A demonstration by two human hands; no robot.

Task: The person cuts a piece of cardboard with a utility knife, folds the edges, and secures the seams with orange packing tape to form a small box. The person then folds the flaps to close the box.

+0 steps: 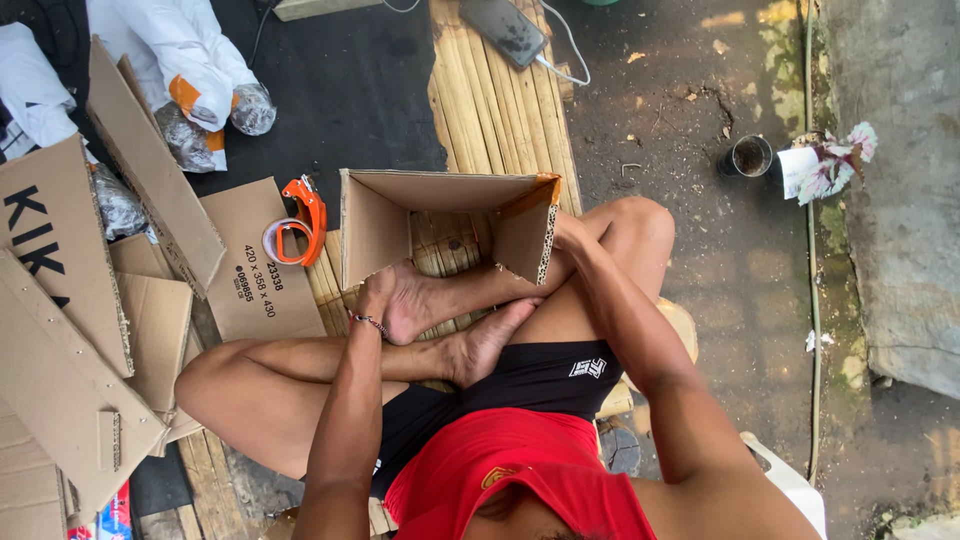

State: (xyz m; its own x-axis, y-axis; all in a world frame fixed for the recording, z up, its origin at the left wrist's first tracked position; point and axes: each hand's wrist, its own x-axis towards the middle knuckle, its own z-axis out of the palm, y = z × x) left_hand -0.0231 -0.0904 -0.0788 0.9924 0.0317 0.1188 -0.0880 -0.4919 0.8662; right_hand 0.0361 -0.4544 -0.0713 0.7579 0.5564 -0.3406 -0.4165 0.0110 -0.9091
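**Open carton held between both hands**

Flattened cardboard sheets (70, 330) lie stacked at one side on the bamboo mat (500, 110); the open cardboard box (440, 225) stands before the crossed legs; the left hand (375, 295) grips its near wall, the right hand (562, 232) its far flap; the orange tape dispenser (298, 222) rests just beside it.

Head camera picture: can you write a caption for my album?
Two bare hands, left hand and right hand, hold an open brown cardboard box beside an orange tape dispenser.
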